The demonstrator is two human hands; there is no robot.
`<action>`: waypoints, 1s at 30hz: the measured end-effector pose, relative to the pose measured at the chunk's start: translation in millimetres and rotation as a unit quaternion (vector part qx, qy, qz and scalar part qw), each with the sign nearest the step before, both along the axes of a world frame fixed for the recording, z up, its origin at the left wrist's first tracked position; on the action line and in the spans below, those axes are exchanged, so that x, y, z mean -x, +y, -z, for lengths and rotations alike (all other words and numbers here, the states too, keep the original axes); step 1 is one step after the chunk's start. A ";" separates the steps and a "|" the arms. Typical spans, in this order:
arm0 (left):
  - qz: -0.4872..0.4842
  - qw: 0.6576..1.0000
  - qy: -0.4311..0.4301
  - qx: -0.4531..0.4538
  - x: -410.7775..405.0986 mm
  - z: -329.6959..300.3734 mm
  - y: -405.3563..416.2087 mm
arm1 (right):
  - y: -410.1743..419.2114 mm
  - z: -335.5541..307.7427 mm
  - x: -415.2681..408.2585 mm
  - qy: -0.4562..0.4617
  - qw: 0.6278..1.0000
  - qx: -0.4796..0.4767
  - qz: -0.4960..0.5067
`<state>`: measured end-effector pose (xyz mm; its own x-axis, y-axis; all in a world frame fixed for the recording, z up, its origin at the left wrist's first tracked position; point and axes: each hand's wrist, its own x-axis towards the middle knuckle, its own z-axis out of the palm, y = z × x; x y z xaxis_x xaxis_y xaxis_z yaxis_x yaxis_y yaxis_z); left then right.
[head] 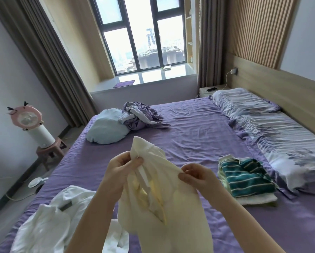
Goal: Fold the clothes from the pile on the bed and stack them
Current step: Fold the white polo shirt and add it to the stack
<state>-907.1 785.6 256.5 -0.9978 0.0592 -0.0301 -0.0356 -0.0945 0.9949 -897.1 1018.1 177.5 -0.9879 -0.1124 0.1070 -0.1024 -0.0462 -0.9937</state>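
I hold a cream-white garment up in front of me over the purple bed. My left hand grips its upper edge at the left, fingers curled round the cloth. My right hand pinches the edge at the right. The garment hangs down between my forearms. A pile of white clothes lies on the bed at the lower left. A stack of folded clothes, topped by a teal striped piece, sits on the bed at the right.
A light blue pillow and a crumpled purple-grey cloth lie at the far side of the bed. Two patterned pillows line the headboard at right. A stool with a pink fan stands left of the bed.
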 end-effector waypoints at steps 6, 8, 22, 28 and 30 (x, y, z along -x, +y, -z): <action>-0.003 0.997 -0.034 -0.070 -7.5 5.7 5.7 | -6.5 -11.1 -4.2 0.053 0.997 -0.047 0.033; 0.002 0.996 -0.043 -0.083 -9.9 8.7 12.6 | -19.5 -15.2 -10.2 0.073 0.996 -0.053 0.017; 0.002 0.991 -0.073 -0.110 -41.9 43.3 42.4 | -33.4 6.9 -27.3 0.079 0.990 -0.067 0.101; -0.002 0.996 -0.027 0.080 -66.8 44.4 11.0 | -37.7 8.6 -29.8 0.084 0.979 -0.183 0.041; 0.001 0.986 -0.011 0.168 -68.3 39.9 -5.2 | -42.1 6.9 -26.4 0.128 0.960 -0.246 0.040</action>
<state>-838.8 780.4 216.6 -0.9966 0.0448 -0.0693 -0.0566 0.2400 0.9691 -870.7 976.0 170.6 -0.9437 -0.1360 0.3015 -0.3302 0.4403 -0.8349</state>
